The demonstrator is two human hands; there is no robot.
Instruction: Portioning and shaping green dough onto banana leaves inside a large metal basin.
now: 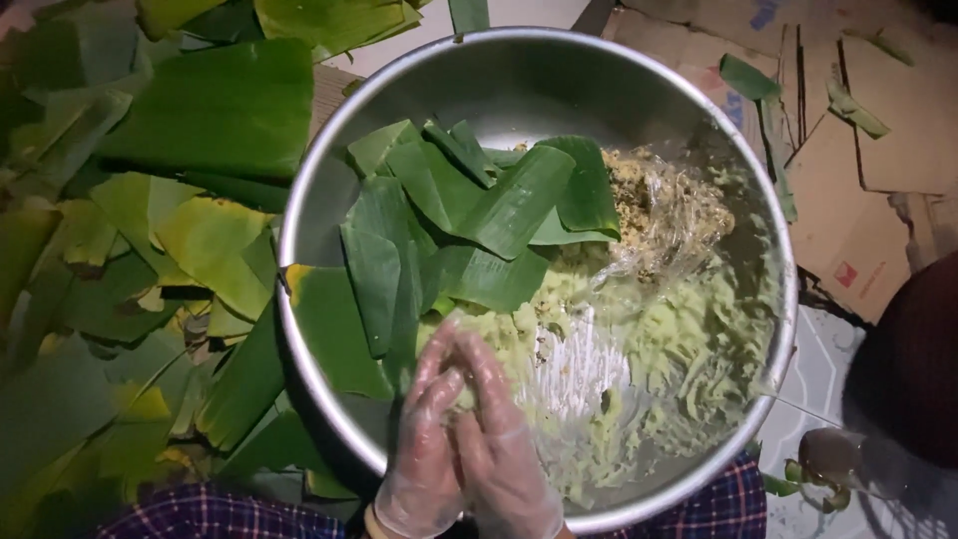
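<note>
We observe both hands over the near rim of a large round metal basin (299,215), each in a thin clear disposable glove. The left hand (424,449) and right hand (504,449) are pressed palm to palm, fingers (439,384) together and pointing away from us. A small portion of pale yellow-green dough (467,399) appears to sit between the palms; only a sliver shows, so we cannot tell its shape.

The basin fills the centre of the view. On its left half lies a loose heap of cut green leaf strips (469,215), overlapping at various angles, some touching the basin wall. On the right half we note smeared pale dough (689,349) spread over the bottom and up the far-right wall. A crumpled sheet of clear plastic film (659,225) lies across the dough, with a crumbly yellowish filling (634,180) under it near the upper right. The hands are just beside the nearest leaf strips and above the edge of the dough.

Outside the basin, to the left, a large pile of whole green and yellowing leaves (200,120) covers the floor. To the upper right lie flattened cardboard sheets (878,130) with a few leaf scraps on them. Checked fabric (733,504) shows under the basin's near edge.
</note>
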